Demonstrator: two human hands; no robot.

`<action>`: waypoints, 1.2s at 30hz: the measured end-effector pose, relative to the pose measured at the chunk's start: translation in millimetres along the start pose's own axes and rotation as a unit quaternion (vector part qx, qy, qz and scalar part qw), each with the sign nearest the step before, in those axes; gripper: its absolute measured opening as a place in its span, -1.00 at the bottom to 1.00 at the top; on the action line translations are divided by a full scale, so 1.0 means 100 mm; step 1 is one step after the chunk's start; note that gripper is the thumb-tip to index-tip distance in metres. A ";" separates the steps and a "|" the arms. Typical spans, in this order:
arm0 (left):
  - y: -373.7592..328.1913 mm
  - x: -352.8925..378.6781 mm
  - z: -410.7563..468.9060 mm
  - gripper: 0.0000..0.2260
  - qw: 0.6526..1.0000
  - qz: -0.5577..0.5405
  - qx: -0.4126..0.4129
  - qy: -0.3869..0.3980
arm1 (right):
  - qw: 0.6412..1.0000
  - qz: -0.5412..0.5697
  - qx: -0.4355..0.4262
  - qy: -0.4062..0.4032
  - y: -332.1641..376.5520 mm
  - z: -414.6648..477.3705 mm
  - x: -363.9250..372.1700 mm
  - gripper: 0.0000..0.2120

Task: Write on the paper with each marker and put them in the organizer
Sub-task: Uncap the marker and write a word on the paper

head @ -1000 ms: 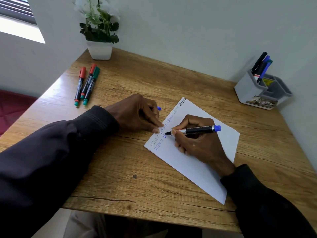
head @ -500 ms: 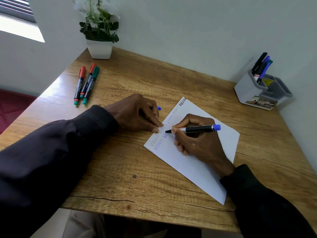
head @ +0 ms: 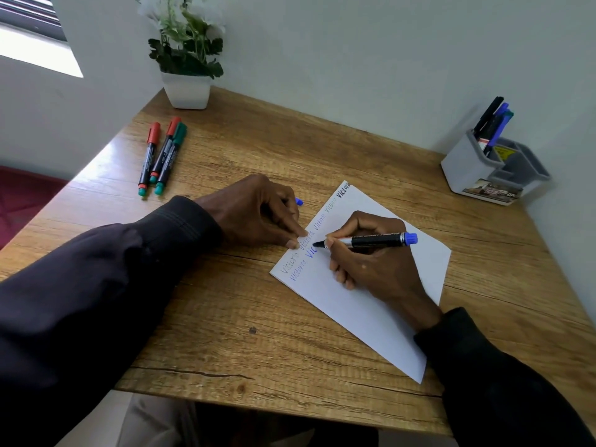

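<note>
while the right hand [head: 371, 266] grips the marker [head: 374, 241], its long axis runs level across the paper [head: 361, 314], tip pointing left; the left hand [head: 254, 217] curls round a cap [head: 299, 201].

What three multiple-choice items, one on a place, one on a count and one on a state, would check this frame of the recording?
1. Where does the organizer stand?
A. At the table's far right corner, by the wall.
B. Beside the plant pot.
C. On the window sill.

2. How many markers lie loose at the table's far left?
A. One.
B. Three.
C. Five.

3. In what state is the blue marker in the right hand?
A. Capped.
B. Uncapped, tip at the paper.
C. Lying loose on the table.

Answers:
1 A: it stands against the wall at the far right.
2 B: two red-capped and one green-capped lie side by side.
3 B: its dark tip is bare, and a blue cap peeks from the left hand.
</note>
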State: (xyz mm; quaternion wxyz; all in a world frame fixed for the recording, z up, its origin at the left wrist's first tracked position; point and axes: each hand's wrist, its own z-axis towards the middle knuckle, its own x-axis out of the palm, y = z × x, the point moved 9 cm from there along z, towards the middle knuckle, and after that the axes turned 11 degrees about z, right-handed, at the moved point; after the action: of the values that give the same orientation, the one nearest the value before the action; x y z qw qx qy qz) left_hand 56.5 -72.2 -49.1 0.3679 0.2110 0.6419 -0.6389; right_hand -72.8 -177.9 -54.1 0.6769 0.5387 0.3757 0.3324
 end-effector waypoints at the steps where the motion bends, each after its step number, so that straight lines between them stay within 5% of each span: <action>1: 0.00 0.00 0.00 -0.79 1.000 -0.006 -0.001 0.002 | 1.000 -0.004 -0.001 0.000 0.00 0.00 -0.01 -0.79; 36: 0.00 -0.02 0.00 -0.75 1.000 0.021 -0.001 -0.004 | 1.000 0.000 -0.004 -0.024 -0.01 0.01 -0.06 -0.83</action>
State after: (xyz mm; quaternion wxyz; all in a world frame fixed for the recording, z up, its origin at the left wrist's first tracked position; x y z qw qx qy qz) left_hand 58.3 -71.8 -47.7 0.3836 0.2214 0.6367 -0.6313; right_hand -74.7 -184.3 -53.9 0.6874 0.5442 0.3581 0.3211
